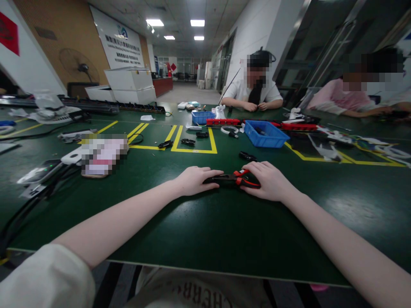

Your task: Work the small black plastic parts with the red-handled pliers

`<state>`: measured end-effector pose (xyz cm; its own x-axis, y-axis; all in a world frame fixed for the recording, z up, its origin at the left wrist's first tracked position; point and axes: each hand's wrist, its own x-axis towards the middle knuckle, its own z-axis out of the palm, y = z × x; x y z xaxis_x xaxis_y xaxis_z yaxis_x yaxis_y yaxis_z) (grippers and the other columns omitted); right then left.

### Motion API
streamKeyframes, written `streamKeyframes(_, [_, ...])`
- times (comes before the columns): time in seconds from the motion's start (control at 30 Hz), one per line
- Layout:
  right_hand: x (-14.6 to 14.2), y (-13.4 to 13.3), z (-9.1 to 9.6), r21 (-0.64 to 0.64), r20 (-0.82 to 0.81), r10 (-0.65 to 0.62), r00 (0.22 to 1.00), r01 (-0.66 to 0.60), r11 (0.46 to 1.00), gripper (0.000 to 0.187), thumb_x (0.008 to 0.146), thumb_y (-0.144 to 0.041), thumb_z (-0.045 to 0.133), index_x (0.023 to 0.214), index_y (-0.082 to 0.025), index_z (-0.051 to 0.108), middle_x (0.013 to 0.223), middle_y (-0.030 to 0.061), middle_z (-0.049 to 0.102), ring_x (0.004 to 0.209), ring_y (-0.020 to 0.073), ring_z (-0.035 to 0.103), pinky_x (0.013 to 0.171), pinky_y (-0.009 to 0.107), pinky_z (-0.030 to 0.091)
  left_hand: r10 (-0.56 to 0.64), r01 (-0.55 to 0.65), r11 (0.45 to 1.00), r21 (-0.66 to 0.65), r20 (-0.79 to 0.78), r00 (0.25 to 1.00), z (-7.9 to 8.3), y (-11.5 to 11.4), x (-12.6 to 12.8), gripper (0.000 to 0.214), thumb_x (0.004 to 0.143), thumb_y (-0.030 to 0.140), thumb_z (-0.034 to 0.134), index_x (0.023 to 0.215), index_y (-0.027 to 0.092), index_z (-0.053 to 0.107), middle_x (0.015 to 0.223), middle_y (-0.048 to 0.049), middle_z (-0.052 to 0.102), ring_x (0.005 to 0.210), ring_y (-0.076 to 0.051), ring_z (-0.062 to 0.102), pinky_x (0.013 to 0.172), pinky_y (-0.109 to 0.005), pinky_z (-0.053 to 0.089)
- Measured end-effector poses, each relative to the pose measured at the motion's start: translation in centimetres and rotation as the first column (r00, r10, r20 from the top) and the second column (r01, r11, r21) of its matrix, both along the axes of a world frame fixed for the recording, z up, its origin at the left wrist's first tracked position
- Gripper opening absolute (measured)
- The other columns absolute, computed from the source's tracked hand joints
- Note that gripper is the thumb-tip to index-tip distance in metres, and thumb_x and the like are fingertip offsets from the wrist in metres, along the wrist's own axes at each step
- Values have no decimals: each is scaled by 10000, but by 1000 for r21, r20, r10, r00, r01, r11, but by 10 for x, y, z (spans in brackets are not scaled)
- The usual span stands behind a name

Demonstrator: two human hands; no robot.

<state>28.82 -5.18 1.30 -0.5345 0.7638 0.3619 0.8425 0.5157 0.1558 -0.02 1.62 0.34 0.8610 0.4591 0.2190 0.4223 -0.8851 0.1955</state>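
Observation:
My right hand (269,180) is closed around the red-and-black handles of a pair of pliers (243,179). The jaws point left, toward my left hand (194,179). Between the thumb and fingers of that hand is a small black piece (212,180), right at the jaws; where the jaws end and the piece begins cannot be made out. Just beyond the pliers lies a black connector-like part (247,156). Similar black parts (188,142) rest farther off, in and near a yellow taped outline.
A blue bin (266,134) with dark items stands ahead to the right, near a smaller blue bin (203,117). On the left lie a phone (104,160), a white power strip (72,157) and black cables. Across the green table (205,226) sits a person (253,92), with another person farther right.

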Motion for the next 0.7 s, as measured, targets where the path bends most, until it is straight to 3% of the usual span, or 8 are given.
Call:
streamKeyframes(0.4, [0, 0, 0, 66, 42, 16, 999, -19, 998, 482, 845, -534, 590, 1129, -144, 582, 1059, 148, 701, 971, 290, 654, 915, 441, 407, 2, -2, 1000, -17, -1, 1000, 2, -1, -1, 508, 984, 489, 474, 1447, 282, 446, 1137, -48, 675, 919, -215, 682, 771, -294, 493])
streamKeyframes(0.7, [-3, -3, -3, 186, 24, 31, 999, -35, 982, 443, 839, -516, 599, 1056, -130, 609, 967, 141, 716, 848, 260, 660, 819, 405, 411, 16, -13, 997, -74, 40, 999, 0, -1, 0, 532, 996, 478, 458, 1477, 254, 417, 1262, -75, 658, 1073, -239, 665, 861, -314, 503])
